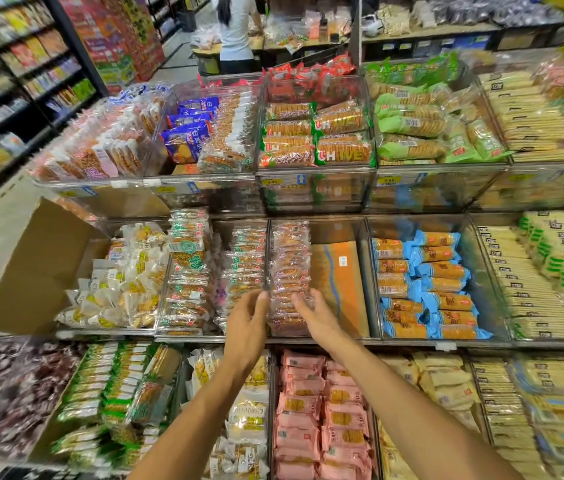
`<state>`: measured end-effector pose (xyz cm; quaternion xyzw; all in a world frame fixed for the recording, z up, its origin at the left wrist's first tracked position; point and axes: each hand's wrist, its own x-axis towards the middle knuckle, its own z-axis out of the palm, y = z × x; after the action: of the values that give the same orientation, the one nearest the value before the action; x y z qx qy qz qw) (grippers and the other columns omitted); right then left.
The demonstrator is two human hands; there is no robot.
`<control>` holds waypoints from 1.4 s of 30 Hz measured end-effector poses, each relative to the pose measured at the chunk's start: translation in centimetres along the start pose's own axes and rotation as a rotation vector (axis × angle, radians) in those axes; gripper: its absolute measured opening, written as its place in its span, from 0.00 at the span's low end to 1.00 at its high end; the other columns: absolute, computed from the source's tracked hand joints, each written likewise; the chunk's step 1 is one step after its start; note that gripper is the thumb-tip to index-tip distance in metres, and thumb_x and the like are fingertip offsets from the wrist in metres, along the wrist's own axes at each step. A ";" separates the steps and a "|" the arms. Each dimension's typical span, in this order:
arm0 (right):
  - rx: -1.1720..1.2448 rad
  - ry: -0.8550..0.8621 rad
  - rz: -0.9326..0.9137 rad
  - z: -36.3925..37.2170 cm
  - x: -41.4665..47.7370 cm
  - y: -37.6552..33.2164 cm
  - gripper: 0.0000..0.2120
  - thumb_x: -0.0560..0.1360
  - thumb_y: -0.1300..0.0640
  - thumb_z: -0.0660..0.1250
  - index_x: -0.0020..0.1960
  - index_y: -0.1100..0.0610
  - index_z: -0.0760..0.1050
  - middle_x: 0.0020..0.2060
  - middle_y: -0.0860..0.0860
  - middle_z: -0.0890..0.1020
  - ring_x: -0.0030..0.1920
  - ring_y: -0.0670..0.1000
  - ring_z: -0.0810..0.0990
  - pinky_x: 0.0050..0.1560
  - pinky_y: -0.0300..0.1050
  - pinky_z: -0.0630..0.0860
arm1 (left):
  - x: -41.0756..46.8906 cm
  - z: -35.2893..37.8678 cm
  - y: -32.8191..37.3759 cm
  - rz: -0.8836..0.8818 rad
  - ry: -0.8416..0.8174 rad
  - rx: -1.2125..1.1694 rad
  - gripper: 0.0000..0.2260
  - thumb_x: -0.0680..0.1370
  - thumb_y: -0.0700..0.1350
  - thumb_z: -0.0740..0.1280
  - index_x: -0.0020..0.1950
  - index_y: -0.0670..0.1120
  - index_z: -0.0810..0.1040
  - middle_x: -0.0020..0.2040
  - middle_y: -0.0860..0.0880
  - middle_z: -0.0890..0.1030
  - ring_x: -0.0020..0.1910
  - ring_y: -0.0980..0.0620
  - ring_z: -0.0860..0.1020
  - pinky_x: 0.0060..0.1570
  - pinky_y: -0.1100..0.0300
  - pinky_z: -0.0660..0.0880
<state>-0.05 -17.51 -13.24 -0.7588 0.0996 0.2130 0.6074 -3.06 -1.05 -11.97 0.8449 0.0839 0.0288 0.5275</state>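
Note:
A row of clear-wrapped biscuit packets stands on edge in a clear plastic bin on the middle tier. My left hand is against the near left end of the row and my right hand against its near right side. Fingers of both hands are loosely spread and touch the wrappers without curling round any packet. To the right of the row the bin shows a bare orange cardboard floor.
Tiered clear bins hold packets: blue-wrapped biscuits to the right, pink packets below, green "CHIVE" crackers above. An open cardboard box sits at the left. A person stands at the far end of the aisle.

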 end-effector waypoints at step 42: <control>0.477 0.098 0.042 1.4 2.2 -2.3 0.39 0.80 0.28 0.47 0.84 0.47 0.57 0.83 0.44 0.57 0.81 0.48 0.57 0.75 0.47 0.57 | 4.2 4.8 -3.0 0.377 -0.057 0.927 0.27 0.88 0.56 0.38 0.86 0.46 0.45 0.85 0.46 0.42 0.84 0.45 0.37 0.83 0.45 0.45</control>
<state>2.57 -15.38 -12.41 -0.6009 0.1921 0.1588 0.7595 1.42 -3.31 -16.97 0.9914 -0.0805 0.0602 0.0843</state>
